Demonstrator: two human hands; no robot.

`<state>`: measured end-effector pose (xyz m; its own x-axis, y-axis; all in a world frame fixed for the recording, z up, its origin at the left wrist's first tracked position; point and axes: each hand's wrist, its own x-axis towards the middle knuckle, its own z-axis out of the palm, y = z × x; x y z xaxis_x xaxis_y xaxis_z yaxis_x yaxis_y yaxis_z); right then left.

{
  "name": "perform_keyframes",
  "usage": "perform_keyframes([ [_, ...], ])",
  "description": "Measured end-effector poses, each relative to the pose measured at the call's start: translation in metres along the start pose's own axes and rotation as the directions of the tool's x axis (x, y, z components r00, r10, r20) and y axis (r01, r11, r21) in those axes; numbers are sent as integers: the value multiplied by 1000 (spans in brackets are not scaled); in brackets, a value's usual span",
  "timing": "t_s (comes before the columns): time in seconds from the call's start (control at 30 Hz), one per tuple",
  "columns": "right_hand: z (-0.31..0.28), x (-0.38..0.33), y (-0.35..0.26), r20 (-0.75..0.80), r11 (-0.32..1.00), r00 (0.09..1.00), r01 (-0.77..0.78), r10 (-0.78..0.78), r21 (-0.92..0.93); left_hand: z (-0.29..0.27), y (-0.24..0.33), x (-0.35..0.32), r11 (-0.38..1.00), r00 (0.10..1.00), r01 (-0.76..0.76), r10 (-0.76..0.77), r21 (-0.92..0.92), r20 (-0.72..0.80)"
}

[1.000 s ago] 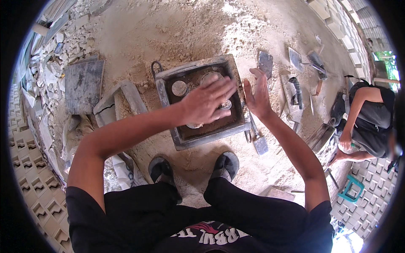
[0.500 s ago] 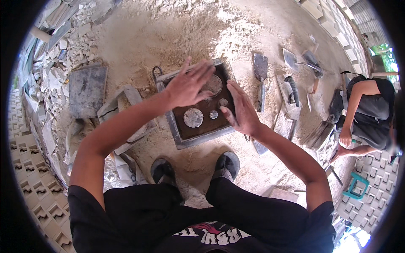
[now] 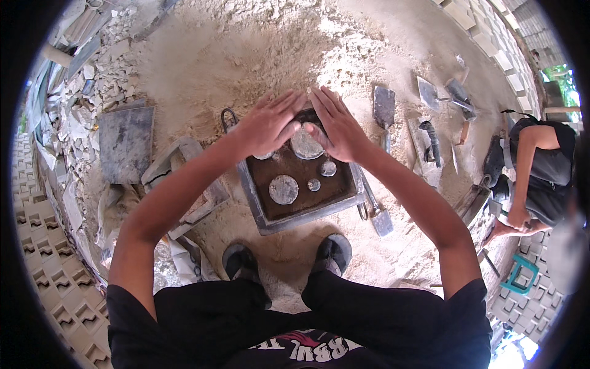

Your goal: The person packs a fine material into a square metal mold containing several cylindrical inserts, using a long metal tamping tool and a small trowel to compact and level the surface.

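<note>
A square grey frame (image 3: 316, 214) with wire loop handles lies on the ground in front of my feet, with a dark brown surface inside it. Set in that surface are several round grey pieces, among them a big one (image 3: 306, 144), a medium one (image 3: 283, 189) and a tiny one (image 3: 314, 185). My left hand (image 3: 267, 128) spans the frame's far left part, fingers stretched out and pointing away from me. Opposite it, my right hand (image 3: 337, 130) is over the far right part, also flat. Their thumbs nearly meet above the big piece. Whether the palms touch anything is hidden.
Right of the frame lie a trowel (image 3: 384, 111), a small spatula (image 3: 381, 221) and other hand tools. A dark square board (image 3: 126, 142) and rubble (image 3: 80, 117) are at left. Another person (image 3: 531, 160) crouches at right near a teal stool (image 3: 521, 273). Patterned blocks line both sides.
Both hands have moved farther away, toward the frame's far edge, and the right has swung inward beside the left. The nearer round pieces are now uncovered.
</note>
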<state>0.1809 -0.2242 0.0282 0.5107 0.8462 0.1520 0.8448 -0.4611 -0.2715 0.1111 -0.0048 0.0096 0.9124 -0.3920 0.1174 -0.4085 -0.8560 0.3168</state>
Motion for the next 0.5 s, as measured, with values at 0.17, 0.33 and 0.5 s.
perform_keyframes([
  [0.17,13,23,12,-70,977,995,-51,66,208,16,-22,16,909,951,302,-268,-288,152],
  [0.33,17,25,7,-129,839,913,-290,386,460,0,-18,9,832,909,408,-409,-375,81],
  [0.5,6,6,-5,59,689,803,-544,594,479,-8,0,-29,889,878,447,-457,-95,-141],
])
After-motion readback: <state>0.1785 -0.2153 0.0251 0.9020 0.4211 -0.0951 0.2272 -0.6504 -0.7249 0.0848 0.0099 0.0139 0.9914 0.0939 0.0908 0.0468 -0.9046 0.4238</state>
